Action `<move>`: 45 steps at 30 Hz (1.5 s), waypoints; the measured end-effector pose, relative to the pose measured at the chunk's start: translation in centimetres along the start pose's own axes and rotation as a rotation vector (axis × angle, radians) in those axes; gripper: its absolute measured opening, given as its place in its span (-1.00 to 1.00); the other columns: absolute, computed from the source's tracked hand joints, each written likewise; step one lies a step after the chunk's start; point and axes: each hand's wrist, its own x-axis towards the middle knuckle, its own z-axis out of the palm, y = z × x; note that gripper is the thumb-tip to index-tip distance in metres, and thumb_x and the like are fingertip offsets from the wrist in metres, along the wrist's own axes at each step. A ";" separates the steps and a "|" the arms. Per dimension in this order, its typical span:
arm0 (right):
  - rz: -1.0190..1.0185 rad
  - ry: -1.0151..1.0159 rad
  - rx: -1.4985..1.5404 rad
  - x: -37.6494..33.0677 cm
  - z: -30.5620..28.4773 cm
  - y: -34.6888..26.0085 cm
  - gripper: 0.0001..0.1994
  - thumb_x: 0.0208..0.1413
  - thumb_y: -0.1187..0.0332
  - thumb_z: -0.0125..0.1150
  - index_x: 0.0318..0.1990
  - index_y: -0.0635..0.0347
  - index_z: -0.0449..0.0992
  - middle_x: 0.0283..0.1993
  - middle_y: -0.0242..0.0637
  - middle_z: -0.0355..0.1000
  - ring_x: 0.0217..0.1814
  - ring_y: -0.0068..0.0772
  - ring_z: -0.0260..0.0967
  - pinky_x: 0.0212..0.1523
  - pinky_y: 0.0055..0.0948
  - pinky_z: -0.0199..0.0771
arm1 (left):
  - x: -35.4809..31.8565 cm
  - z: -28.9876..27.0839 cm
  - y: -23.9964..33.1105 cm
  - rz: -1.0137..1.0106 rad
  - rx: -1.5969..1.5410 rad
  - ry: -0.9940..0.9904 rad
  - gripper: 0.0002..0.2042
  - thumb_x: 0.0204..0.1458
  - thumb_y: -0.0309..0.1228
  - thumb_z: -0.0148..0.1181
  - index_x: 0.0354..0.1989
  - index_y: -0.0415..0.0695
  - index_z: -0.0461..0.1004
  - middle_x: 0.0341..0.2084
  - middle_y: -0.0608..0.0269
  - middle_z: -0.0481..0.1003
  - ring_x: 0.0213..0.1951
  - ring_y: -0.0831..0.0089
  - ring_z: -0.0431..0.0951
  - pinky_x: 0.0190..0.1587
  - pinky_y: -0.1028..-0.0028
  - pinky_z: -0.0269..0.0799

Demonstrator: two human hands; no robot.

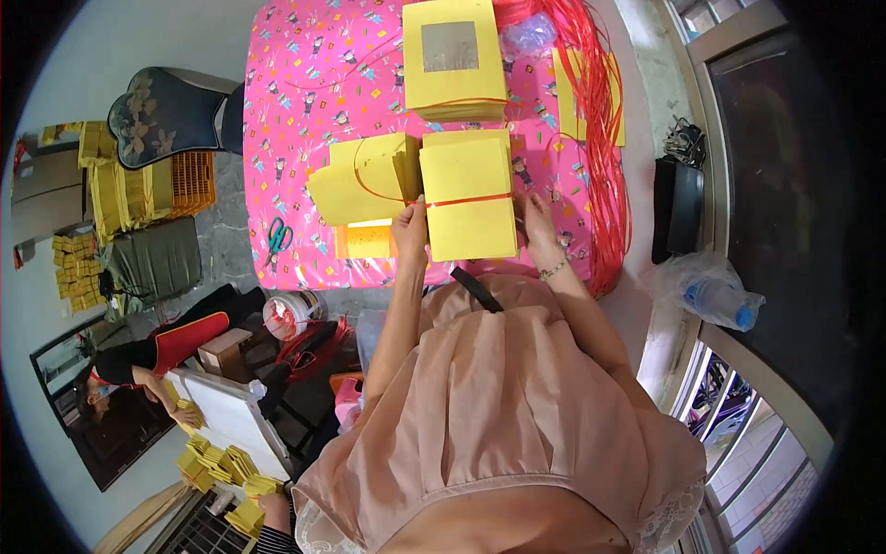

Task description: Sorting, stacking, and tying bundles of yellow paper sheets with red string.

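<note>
A stack of yellow paper sheets (469, 171) lies before me on the pink patterned tablecloth, with a red plastic ribbon (471, 199) across its middle. My left hand (411, 229) is closed at the stack's left edge, thumb and fingers pinching the ribbon there. From it, a loose end of ribbon curves up over a second, fanned yellow pile (365, 175). My right hand (539, 227) is at the stack's right edge where the ribbon goes over the side. Its fingertips are partly hidden by the stack.
Another yellow stack (454, 83) with a grey square stands farther back. Red ribbon strands (604, 166) hang along the table's right side. Green-handled scissors (279, 238) lie at left. A black chair (171, 115) stands beside the table; a co-worker (175, 360) handles yellow paper at lower left.
</note>
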 end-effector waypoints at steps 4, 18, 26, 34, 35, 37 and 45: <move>-0.048 -0.031 -0.051 1.5 -0.8 2.0 -0.86 0.27 0.32 0.07 -0.23 0.19 0.42 -0.40 -0.41 0.39 -0.37 -0.63 0.30 -0.35 -0.55 0.33 | 1.7 -1.8 -2.0 0.199 0.329 -0.128 -0.72 0.18 -0.33 0.12 -0.43 -0.32 0.57 -0.62 0.33 0.54 -0.59 0.65 0.43 -0.54 0.54 0.31; -0.332 0.119 -0.522 2.5 -0.7 3.3 -0.76 0.26 0.28 0.05 -0.26 0.33 0.33 -0.41 -0.14 0.39 -0.37 -0.32 0.31 -0.30 -0.28 0.30 | 0.8 0.3 2.2 -0.024 0.511 -0.222 -0.76 0.03 -0.41 0.20 -0.31 -0.41 0.54 -0.45 0.14 0.59 -0.47 0.50 0.56 -0.44 0.47 0.46; -0.240 0.149 -0.559 2.2 0.2 2.5 -0.75 0.25 0.26 0.01 -0.25 0.33 0.33 -0.41 -0.06 0.40 -0.37 -0.16 0.35 -0.29 -0.18 0.30 | 0.9 -0.5 0.6 -0.232 0.153 -0.083 -0.72 0.14 -0.40 0.09 -0.11 -0.40 0.46 -0.35 0.08 0.57 -0.42 0.37 0.60 -0.38 0.43 0.55; -0.275 0.159 -0.347 1.4 0.5 3.8 -0.77 0.28 0.23 0.00 -0.24 0.25 0.33 -0.36 -0.24 0.35 -0.31 -0.39 0.27 -0.25 -0.37 0.28 | 1.3 -0.6 -0.7 -0.221 0.040 -0.209 -0.60 0.23 -0.21 -0.11 0.12 -0.20 0.34 -0.08 0.07 0.51 -0.15 0.24 0.59 -0.18 0.30 0.60; -0.261 0.141 -0.275 1.1 0.7 3.4 -0.79 0.29 0.24 0.02 -0.27 0.19 0.32 -0.36 -0.41 0.28 -0.31 -0.59 0.17 -0.25 -0.52 0.24 | 1.4 -0.9 -0.9 -0.219 0.040 -0.208 -0.60 0.23 -0.21 -0.11 0.12 -0.20 0.34 -0.08 0.07 0.51 -0.15 0.24 0.59 -0.18 0.30 0.60; -0.233 0.149 -0.242 1.2 0.2 3.9 -0.78 0.28 0.22 0.01 -0.21 0.22 0.34 -0.33 -0.28 0.36 -0.28 -0.47 0.25 -0.21 -0.41 0.28 | 0.9 -0.8 -0.6 -0.310 -0.140 -0.244 -0.58 0.24 -0.15 -0.10 0.13 -0.18 0.34 -0.06 0.07 0.50 -0.13 0.22 0.58 -0.14 0.27 0.59; -0.276 0.021 0.007 -0.3 0.7 1.7 -0.76 0.32 0.23 -0.05 -0.13 0.24 0.39 -0.23 -0.33 0.42 -0.16 -0.52 0.27 -0.11 -0.44 0.29 | -0.1 -0.4 0.1 -0.371 -0.356 -0.302 -0.54 0.22 -0.07 -0.07 0.15 -0.14 0.33 0.00 0.07 0.47 -0.08 0.18 0.56 -0.08 0.26 0.56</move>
